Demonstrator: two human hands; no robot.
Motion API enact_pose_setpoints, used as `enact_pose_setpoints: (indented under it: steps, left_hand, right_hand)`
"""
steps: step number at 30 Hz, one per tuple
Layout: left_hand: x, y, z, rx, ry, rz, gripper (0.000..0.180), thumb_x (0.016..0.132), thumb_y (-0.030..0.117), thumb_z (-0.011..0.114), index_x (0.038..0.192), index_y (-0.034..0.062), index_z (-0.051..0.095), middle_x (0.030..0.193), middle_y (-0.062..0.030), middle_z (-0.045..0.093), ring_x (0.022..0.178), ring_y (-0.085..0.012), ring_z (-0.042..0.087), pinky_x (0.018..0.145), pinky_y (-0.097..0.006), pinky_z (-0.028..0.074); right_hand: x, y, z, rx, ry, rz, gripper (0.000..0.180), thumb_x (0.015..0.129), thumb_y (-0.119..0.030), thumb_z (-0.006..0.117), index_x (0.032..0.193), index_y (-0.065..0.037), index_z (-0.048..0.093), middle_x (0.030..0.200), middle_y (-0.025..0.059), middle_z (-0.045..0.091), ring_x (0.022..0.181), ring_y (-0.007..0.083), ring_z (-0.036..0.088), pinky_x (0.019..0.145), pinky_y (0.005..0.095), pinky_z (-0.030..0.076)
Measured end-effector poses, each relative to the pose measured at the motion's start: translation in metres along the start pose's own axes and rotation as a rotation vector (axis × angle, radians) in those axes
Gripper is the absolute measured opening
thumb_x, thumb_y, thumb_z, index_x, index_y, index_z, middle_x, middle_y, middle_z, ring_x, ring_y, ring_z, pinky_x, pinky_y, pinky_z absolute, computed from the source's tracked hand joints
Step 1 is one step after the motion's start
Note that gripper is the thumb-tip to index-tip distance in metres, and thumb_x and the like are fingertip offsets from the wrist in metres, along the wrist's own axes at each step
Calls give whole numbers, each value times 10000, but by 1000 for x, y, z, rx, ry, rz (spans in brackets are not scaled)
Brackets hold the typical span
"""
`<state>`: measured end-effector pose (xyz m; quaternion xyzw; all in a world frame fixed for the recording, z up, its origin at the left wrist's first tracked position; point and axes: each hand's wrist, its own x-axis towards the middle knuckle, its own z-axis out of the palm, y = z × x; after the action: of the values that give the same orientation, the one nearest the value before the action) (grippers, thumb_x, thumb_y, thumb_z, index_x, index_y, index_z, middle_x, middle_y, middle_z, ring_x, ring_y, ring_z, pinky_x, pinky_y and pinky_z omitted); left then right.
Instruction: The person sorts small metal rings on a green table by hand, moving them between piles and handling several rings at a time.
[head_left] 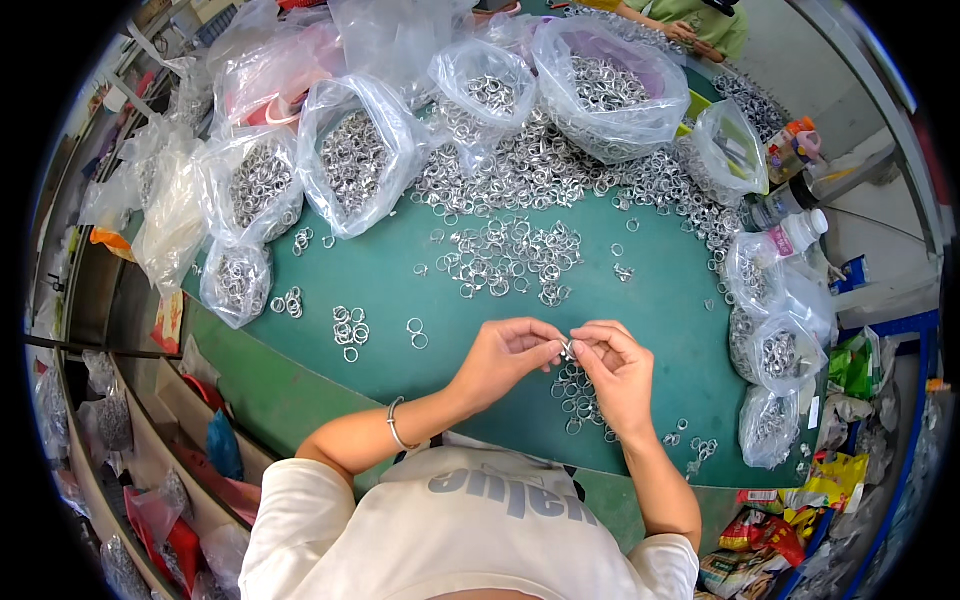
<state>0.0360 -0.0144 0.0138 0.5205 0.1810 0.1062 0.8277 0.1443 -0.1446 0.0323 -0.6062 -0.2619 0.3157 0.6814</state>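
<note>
My left hand (517, 352) and my right hand (612, 362) meet over the front of the green table. Both are closed in a pinch, thumbs and fingertips together on a small silver ring (568, 350). The fingers hide most of it. Just below, a loose cluster of silver rings (575, 395) lies between my hands and my body. Farther off is a larger scattered heap of rings (515, 255). To the left of my left hand lie a pair of rings (417, 333) and a small group of rings (350, 330).
Open plastic bags full of rings (355, 160) line the far side, with a big pile (500, 180) spilling between them. Smaller ring bags (775, 355) and a bottle (800, 230) edge the right. Another person's hands (690, 38) show at the far right. Shelves (150, 420) stand left.
</note>
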Motion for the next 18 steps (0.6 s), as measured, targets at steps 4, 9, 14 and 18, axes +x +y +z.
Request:
enact_pose_setpoints:
  steps: [4, 9, 14, 18]
  left_hand:
    - [-4, 1, 1, -35, -13, 37, 139, 879, 45, 609, 985, -45, 621, 887, -70, 640, 797, -115, 605, 731, -245, 502]
    - [-3, 5, -3, -82, -51, -16, 119, 872, 40, 614, 958, -42, 614, 869, -77, 643, 779, -125, 614, 735, -248, 505]
    - [-4, 15, -5, -17, -115, -13, 102, 872, 46, 615, 940, -28, 605, 836, -75, 642, 754, -126, 613, 706, -256, 502]
    - [-3, 7, -9, -55, -163, 70, 124, 880, 70, 611, 963, -22, 603, 855, -82, 648, 732, -125, 613, 691, -245, 504]
  right_hand:
    - [-1, -3, 3, -132, 4, -95, 137, 832, 83, 601, 955, 49, 651, 963, 65, 572, 786, 98, 595, 682, 223, 485]
    - [-1, -13, 5, -372, -30, -237, 136, 803, 89, 616, 911, 25, 669, 907, 76, 602, 745, 114, 596, 642, 240, 473]
    - [0, -17, 2, -349, -79, -196, 129, 809, 82, 616, 914, 28, 667, 898, 78, 608, 735, 113, 598, 636, 238, 471]
    - [0, -18, 3, -198, -121, -104, 123, 829, 69, 608, 939, 40, 656, 930, 80, 598, 768, 115, 600, 664, 234, 481]
